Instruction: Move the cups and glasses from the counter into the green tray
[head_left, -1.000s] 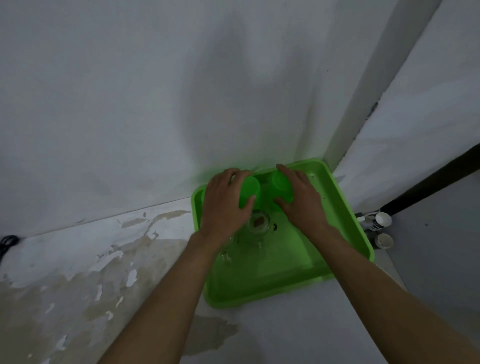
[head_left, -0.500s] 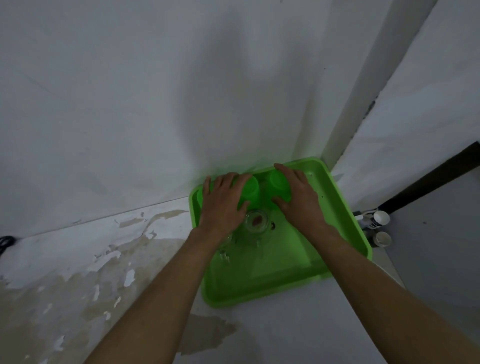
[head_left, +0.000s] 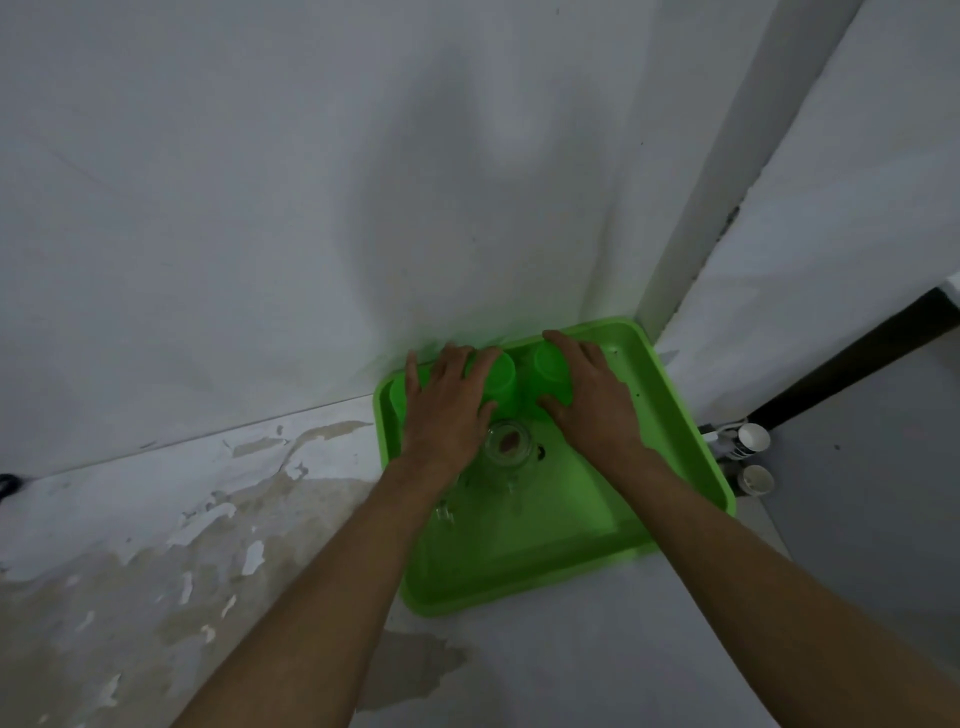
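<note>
The green tray (head_left: 519, 597) sits in the counter's back right corner. Along its far side stand upside-down green cups: one (head_left: 503, 375) under my left hand (head_left: 447, 410), one (head_left: 548, 364) under my right hand (head_left: 592, 402), and a third (head_left: 397, 395) partly hidden at the far left. My left hand's fingers are splayed flat over its cup. My right hand's fingers and thumb wrap around its cup. A clear glass (head_left: 506, 447) stands between my wrists, and another clear glass (head_left: 445, 512) shows below my left wrist.
White walls meet right behind the tray. Two small white containers (head_left: 753, 439) (head_left: 757, 479) stand just past the tray's right rim. The counter (head_left: 208, 519) to the left is white with patches of peeled paint.
My left hand's fingers have spread out from a grip around the left green cup to a flat, splayed pose. My right hand has stayed on its cup.
</note>
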